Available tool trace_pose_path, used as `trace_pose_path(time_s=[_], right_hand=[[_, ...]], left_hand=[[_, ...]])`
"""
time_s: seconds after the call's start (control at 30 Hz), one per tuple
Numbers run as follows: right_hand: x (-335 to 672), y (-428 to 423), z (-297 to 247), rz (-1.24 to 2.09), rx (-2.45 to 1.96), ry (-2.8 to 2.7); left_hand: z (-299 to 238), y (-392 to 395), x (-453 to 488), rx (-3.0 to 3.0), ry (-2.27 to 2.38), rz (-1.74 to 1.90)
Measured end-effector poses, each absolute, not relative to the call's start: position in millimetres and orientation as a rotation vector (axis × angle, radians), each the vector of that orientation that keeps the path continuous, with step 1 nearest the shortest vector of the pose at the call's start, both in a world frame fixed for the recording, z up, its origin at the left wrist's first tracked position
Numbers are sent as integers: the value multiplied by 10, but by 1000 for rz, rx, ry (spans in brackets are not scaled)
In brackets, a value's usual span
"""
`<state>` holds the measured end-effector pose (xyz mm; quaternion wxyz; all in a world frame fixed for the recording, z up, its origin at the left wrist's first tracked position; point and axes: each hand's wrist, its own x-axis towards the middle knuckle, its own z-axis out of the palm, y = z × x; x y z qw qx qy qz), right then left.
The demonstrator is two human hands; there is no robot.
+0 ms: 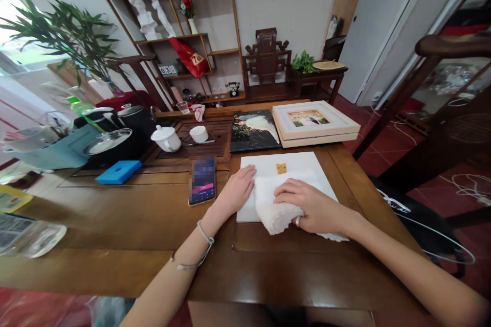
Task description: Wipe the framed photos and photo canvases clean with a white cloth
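A flat white board (303, 160) lies on the wooden table in front of me, with a small tan cat-head-shaped piece (281, 168) on its upper part. My right hand (307, 202) grips a white cloth (274, 209), bunched under the palm and pressed on the board. The cloth covers much of the board's lower half and hangs past its near edge. At the board's left edge rests my left hand (241, 186), fingers extended and flat, holding nothing. Left of that hand is a phone (202, 181) with its screen lit.
Behind the board lie a dark picture panel (255, 130) and stacked framed photos (314, 120). Further left are a white lidded bowl (166, 138), a white cup (198, 134), a tea tray (218, 149), a blue block (118, 171) and a black pot (109, 145). The table's right edge is near my right forearm.
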<state>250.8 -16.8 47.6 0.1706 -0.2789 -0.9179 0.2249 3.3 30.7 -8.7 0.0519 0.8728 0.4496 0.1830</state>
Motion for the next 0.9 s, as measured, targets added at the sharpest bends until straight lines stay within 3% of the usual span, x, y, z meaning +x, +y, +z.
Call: trace_pose_path(time_s=[0.2,0.37,0.47,0.57,0.73,0.9], right_hand=[[2499,-179,544,689,-782,-2629],[2554,-175,697,1077,-596,-2685],[2600,-140,702,1133,-623,-2653],[2630,-67,600,880,-777,-2625],[2637,49,350,162,-1226,-2549],[2569,-84,375,146,-1143,-2740]], left_hand=[[-86,306,33,2658,1376,542],[-97,310,41,2648,1397,549],[-96,311,41,2648,1396,556],[-80,306,43,2649,1395,539],[-62,297,53,2635,1404,549],[-83,306,49,2641,1394,568]])
